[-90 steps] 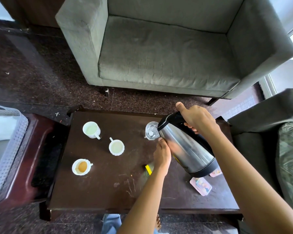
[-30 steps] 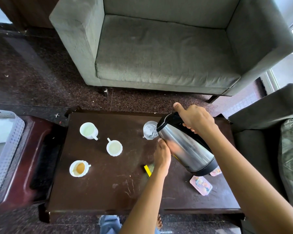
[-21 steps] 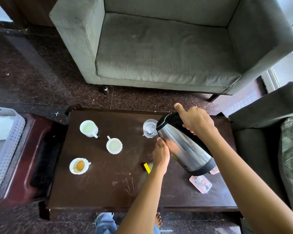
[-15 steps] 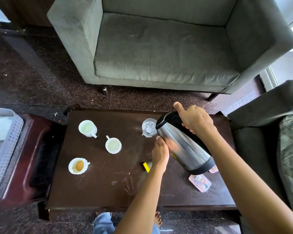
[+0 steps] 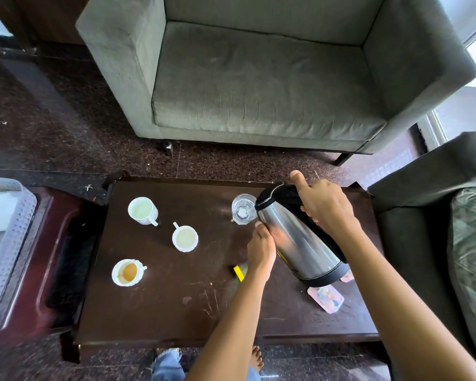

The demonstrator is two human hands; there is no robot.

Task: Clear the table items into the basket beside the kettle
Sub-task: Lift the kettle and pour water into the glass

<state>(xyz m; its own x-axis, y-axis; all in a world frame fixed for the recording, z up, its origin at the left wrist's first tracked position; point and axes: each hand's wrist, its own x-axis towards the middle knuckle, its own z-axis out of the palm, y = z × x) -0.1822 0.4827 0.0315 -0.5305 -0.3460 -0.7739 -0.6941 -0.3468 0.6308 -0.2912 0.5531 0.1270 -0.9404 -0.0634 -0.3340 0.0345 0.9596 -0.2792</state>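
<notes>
Kettle (image 5: 300, 248), tilted beside the glass (image 5: 242, 213): right hand (image 5: 324, 207) grips its handle, left hand (image 5: 260, 248) presses its side; cups (image 5: 184, 237) stand leftward.

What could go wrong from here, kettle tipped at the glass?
1. The kettle is tilted with its spout at the rim of the glass; a small slip could overshoot or tip it onto the table.
2. The left hand touches the kettle's bare steel side; if that is hot, a flinch is likely, leaving only the right hand on the handle.
3. Three cups hold liquid and may slosh when lifted.
</notes>
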